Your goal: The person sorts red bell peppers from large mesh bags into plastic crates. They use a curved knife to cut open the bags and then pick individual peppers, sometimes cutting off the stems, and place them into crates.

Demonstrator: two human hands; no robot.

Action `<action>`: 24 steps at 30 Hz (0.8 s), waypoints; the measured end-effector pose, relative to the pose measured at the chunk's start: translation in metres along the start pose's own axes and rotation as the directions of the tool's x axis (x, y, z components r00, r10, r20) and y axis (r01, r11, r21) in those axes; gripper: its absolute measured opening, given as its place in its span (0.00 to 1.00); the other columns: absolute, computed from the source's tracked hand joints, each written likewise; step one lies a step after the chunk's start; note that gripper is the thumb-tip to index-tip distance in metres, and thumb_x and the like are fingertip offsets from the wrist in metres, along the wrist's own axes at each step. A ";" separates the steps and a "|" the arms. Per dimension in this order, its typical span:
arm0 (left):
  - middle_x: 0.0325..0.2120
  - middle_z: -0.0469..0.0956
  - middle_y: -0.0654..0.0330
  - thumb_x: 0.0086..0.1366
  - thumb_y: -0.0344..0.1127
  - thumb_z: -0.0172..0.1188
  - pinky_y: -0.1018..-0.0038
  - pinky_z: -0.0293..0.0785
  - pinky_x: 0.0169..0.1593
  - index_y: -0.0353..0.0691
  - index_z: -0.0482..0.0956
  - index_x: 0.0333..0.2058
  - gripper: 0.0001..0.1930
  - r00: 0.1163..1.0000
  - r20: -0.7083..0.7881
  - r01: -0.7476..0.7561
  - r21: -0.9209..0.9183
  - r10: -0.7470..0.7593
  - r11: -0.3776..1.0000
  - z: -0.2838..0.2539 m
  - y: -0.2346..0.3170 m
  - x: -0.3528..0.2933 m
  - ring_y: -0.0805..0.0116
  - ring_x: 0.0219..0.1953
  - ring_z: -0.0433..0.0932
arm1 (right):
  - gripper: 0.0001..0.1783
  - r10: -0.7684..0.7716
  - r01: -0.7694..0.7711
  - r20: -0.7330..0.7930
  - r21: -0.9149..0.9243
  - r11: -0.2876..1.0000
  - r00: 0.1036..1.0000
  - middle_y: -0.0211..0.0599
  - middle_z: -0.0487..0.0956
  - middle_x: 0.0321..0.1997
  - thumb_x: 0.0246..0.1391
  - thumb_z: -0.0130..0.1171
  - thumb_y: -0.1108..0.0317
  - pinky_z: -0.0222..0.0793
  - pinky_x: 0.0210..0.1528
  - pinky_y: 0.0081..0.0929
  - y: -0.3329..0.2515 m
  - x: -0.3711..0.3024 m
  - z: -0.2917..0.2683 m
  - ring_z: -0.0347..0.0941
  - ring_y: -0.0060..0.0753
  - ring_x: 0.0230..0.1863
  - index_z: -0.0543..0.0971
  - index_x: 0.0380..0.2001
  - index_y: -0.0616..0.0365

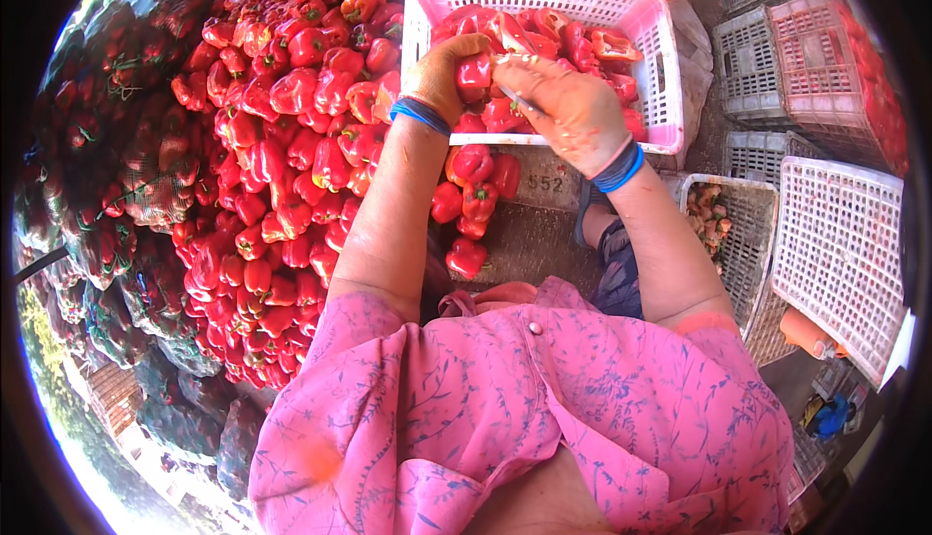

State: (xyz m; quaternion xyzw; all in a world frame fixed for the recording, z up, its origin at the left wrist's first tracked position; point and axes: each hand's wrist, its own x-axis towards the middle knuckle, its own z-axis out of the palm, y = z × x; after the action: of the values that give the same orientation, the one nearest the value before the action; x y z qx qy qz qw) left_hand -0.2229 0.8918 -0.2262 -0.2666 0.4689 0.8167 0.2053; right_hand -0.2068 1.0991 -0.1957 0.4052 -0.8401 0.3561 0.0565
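Note:
My gloved left hand (pixel 439 79) is closed around a red bell pepper (pixel 474 73) over the near side of a pink-and-white plastic crate (pixel 664 59). Beside it, my gloved right hand (pixel 571 116) grips a small knife (pixel 522 100), its short blade showing below the fingers. The fingertips of the right hand reach up close to the pepper; whether they touch it I cannot tell. Cut, opened red peppers (pixel 614 45) lie inside the crate. Both gloves are orange and stained, with blue bands at the wrists.
A large heap of whole red peppers (pixel 291 98) spreads on my left, with filled net sacks (pixel 126 166) beyond. Several loose peppers (pixel 476 200) lie before the crate. At right stand stacked crates (pixel 815 59), a bin of pepper scraps (pixel 709 215) and a tilted white crate (pixel 840 253).

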 end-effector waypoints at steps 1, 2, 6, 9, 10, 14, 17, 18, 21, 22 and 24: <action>0.28 0.82 0.65 0.60 0.45 0.62 0.69 0.71 0.25 0.49 0.79 0.37 0.10 0.999 -0.007 0.039 -0.035 -0.040 0.999 0.001 -0.003 -0.001 0.69 0.26 0.79 | 0.33 0.061 -0.058 0.045 -0.051 0.997 0.997 0.41 0.78 0.56 0.49 0.59 0.78 0.77 0.48 0.34 -0.001 -0.004 0.004 0.79 0.42 0.48 0.74 0.60 0.42; 0.27 0.82 0.65 0.60 0.46 0.62 0.69 0.71 0.25 0.50 0.79 0.37 0.11 0.998 -0.015 0.067 -0.072 -0.068 0.995 0.001 -0.005 -0.001 0.69 0.25 0.79 | 0.34 0.111 -0.102 0.085 -0.106 0.989 0.990 0.39 0.78 0.57 0.48 0.59 0.79 0.77 0.47 0.34 -0.001 -0.004 0.005 0.79 0.43 0.48 0.74 0.60 0.40; 0.27 0.83 0.62 0.60 0.44 0.61 0.65 0.80 0.28 0.44 0.79 0.40 0.14 0.965 0.187 0.215 -0.166 -0.183 0.963 -0.012 -0.023 0.011 0.66 0.25 0.82 | 0.34 0.254 -0.216 0.184 -0.202 0.955 0.950 0.36 0.77 0.58 0.46 0.59 0.77 0.77 0.47 0.36 -0.009 0.000 0.001 0.79 0.44 0.48 0.75 0.58 0.40; 0.26 0.81 0.65 0.61 0.43 0.61 0.66 0.78 0.24 0.47 0.79 0.36 0.09 0.973 0.125 0.214 -0.187 -0.193 0.959 0.003 -0.021 0.002 0.67 0.22 0.79 | 0.32 0.206 -0.193 0.102 -0.127 0.973 0.973 0.38 0.77 0.56 0.45 0.62 0.75 0.76 0.49 0.37 0.004 -0.007 0.007 0.78 0.44 0.50 0.75 0.57 0.43; 0.26 0.81 0.65 0.61 0.43 0.61 0.67 0.78 0.24 0.48 0.79 0.36 0.08 0.974 0.132 0.209 -0.182 -0.186 0.961 0.005 -0.019 0.002 0.67 0.22 0.79 | 0.31 0.199 -0.190 0.068 -0.118 0.975 0.978 0.38 0.78 0.56 0.45 0.62 0.74 0.75 0.49 0.37 0.006 -0.008 0.008 0.77 0.44 0.51 0.76 0.57 0.43; 0.24 0.80 0.67 0.61 0.44 0.61 0.70 0.68 0.19 0.50 0.78 0.34 0.08 0.980 0.137 0.174 -0.264 -0.141 0.949 0.004 -0.020 -0.006 0.68 0.21 0.78 | 0.29 0.152 -0.164 -0.143 -0.073 0.984 0.978 0.39 0.80 0.49 0.45 0.61 0.74 0.77 0.41 0.40 0.000 -0.007 0.011 0.80 0.48 0.42 0.75 0.54 0.42; 0.26 0.80 0.64 0.61 0.43 0.60 0.70 0.65 0.20 0.48 0.78 0.36 0.09 0.989 0.141 0.096 -0.341 -0.049 0.935 0.012 -0.020 -0.011 0.68 0.24 0.77 | 0.30 0.359 -0.367 -0.100 -0.071 0.928 0.928 0.42 0.77 0.55 0.47 0.62 0.73 0.75 0.51 0.38 -0.012 0.003 0.008 0.76 0.48 0.52 0.75 0.56 0.46; 0.27 0.81 0.64 0.61 0.43 0.60 0.70 0.65 0.20 0.48 0.78 0.36 0.08 0.986 0.157 0.106 -0.304 -0.060 0.947 0.010 -0.022 -0.007 0.68 0.24 0.77 | 0.25 0.357 -0.377 -0.174 -0.098 0.921 0.918 0.42 0.80 0.51 0.48 0.63 0.69 0.77 0.45 0.35 -0.009 0.004 0.015 0.79 0.48 0.46 0.77 0.53 0.46; 0.28 0.81 0.63 0.60 0.41 0.61 0.71 0.65 0.19 0.47 0.78 0.37 0.09 0.986 0.155 0.107 -0.307 -0.061 0.946 0.012 -0.023 -0.004 0.68 0.23 0.77 | 0.24 0.507 -0.464 -0.229 0.218 0.859 0.831 0.43 0.81 0.49 0.50 0.64 0.69 0.75 0.48 0.32 0.008 -0.002 0.035 0.80 0.43 0.47 0.78 0.53 0.49; 0.28 0.81 0.63 0.60 0.41 0.61 0.71 0.65 0.19 0.46 0.78 0.37 0.09 0.988 0.147 0.103 -0.327 -0.058 0.940 0.014 -0.021 -0.004 0.68 0.22 0.77 | 0.22 0.617 -0.514 -0.156 0.419 0.748 0.771 0.40 0.82 0.48 0.52 0.65 0.71 0.74 0.51 0.27 0.014 -0.003 0.037 0.80 0.34 0.48 0.78 0.53 0.51; 0.27 0.81 0.62 0.59 0.41 0.61 0.71 0.66 0.18 0.44 0.78 0.38 0.11 0.985 0.163 -0.013 -0.259 0.057 0.966 0.012 -0.017 -0.002 0.68 0.21 0.77 | 0.23 0.698 -0.533 -0.048 0.609 0.588 0.715 0.36 0.83 0.48 0.52 0.64 0.75 0.74 0.50 0.25 0.015 0.002 0.033 0.79 0.28 0.47 0.78 0.53 0.52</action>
State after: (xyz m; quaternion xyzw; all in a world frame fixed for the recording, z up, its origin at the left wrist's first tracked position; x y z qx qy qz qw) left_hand -0.2144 0.9102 -0.2308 -0.2122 0.3447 0.8937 0.1934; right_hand -0.2124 1.0828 -0.2278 0.0283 -0.7696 0.6338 -0.0728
